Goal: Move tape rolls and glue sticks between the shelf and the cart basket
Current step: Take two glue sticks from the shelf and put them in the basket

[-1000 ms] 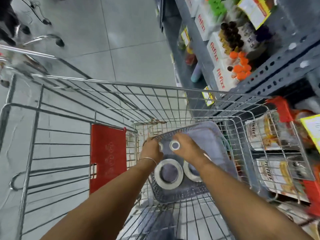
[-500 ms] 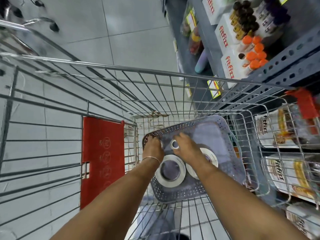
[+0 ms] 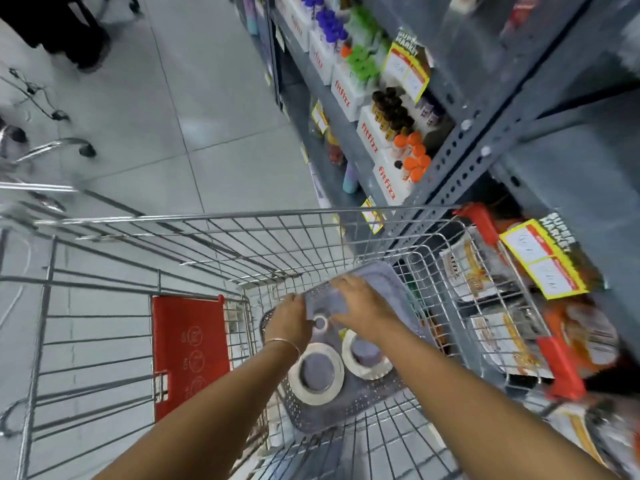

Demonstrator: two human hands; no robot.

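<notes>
A grey perforated basket (image 3: 346, 415) lies in the wire cart (image 3: 242, 216). Two large tape rolls lie flat in it, one on the left (image 3: 317, 393) and one on the right (image 3: 372, 372). My left hand (image 3: 291, 320) curls at the basket's left rim, its fingertips closed on a small white tape roll (image 3: 320, 323). Just right of that roll, my right hand (image 3: 363, 306) hovers over the basket's far half with its fingers spread and nothing in them. I see no glue sticks.
The grey metal shelf (image 3: 464, 150) on the right holds Fitfizz boxes (image 3: 372, 136) and bottles with orange, brown, green and purple caps. Packets fill a small wire basket with red handles (image 3: 485, 299) beside the cart. A red flap (image 3: 190, 355) hangs in the cart; another cart (image 3: 41, 154) stands left.
My right hand has slid off the small roll toward the basket's far end and spread its fingers. The left hand stays beside the small roll. My view has tilted up toward the shelf.
</notes>
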